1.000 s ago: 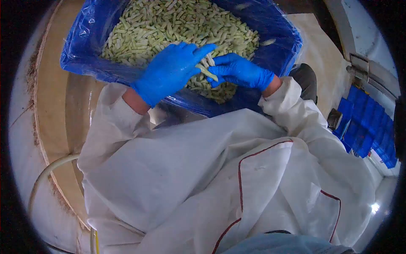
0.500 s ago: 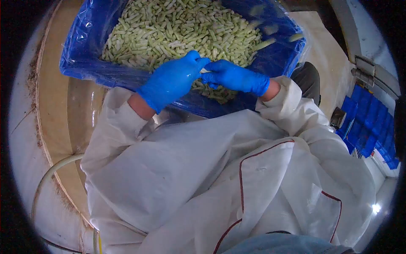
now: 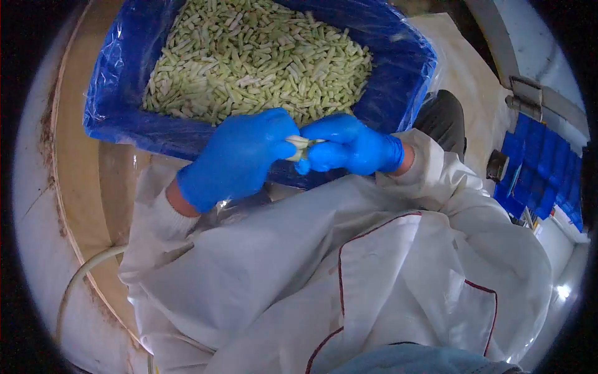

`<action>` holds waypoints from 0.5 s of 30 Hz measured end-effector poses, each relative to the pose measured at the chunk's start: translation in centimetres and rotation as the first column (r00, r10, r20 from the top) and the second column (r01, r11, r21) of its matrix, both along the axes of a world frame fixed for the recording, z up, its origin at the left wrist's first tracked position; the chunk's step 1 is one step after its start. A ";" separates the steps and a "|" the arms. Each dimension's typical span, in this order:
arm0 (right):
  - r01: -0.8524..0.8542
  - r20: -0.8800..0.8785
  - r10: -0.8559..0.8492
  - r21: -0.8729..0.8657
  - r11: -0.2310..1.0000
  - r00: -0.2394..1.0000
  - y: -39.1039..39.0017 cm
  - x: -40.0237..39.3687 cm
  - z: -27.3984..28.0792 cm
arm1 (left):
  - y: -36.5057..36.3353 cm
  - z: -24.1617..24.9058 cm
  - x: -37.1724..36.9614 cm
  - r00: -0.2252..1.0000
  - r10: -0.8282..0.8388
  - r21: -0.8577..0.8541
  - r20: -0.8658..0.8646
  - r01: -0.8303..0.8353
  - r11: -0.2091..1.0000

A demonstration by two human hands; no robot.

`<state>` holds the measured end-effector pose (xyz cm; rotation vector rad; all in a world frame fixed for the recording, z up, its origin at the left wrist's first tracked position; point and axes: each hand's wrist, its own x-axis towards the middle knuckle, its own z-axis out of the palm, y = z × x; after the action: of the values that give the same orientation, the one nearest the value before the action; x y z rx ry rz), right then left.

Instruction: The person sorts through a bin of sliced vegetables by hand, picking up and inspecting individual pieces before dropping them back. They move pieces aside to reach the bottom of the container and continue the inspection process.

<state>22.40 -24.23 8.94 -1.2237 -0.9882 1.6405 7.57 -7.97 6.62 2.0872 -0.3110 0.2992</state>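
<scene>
My left hand, in a blue glove, pinches one end of a pale green-white vegetable piece. At its other end, my right hand, gloved the same way, has bent fingers closed on the piece. Both hands meet just over the near rim of a blue crate lined with clear plastic. Inside it lies a heap of short, pale green cut vegetable sticks. My fingers hide most of the held piece, and its exact kind cannot be made out.
A stack of blue crates stands at the right. Along the left runs a pale hose beside a tan ledge. A dark trouser leg shows by the crate's right side. My white coat fills the foreground.
Both hands have come down and closer to my body, with the piece between them. Sticks that were blurred in the air at the crate's right side are gone from there.
</scene>
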 end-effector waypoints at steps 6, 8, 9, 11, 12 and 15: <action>0.044 -0.284 -0.124 -0.271 0.962 0.951 -0.1 -0.6 -1.2 | 1.2 0.1 -0.8 0.870 0.191 -0.644 -0.454 -0.469 0.604; -0.020 0.050 0.036 -0.303 0.953 0.998 -0.4 -0.5 -4.0 | 3.7 -1.9 -0.7 0.766 0.399 -0.611 -0.504 -0.643 0.463; -0.071 0.301 0.138 -0.225 0.972 0.943 -0.8 -0.1 -5.5 | 6.0 -3.3 -0.5 0.764 0.564 -0.296 -0.313 -0.642 0.707; -0.087 0.554 0.013 0.107 0.990 0.832 -2.6 0.8 -10.4 | 8.8 -4.5 -1.2 0.756 0.654 0.270 -0.011 -0.628 0.730; -0.128 0.648 -0.080 0.268 0.955 0.758 -3.0 1.5 -11.7 | 9.7 -4.3 -1.5 0.736 0.675 0.436 0.054 -0.625 0.647; 0.089 0.733 0.104 -0.220 0.972 0.673 -1.7 4.9 -9.5 | 12.3 -4.1 -3.4 0.618 0.776 0.504 0.123 -0.713 0.488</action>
<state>27.29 -25.88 -0.51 -2.1595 -1.2904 1.2704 4.21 4.31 2.48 2.6694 0.7432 0.6608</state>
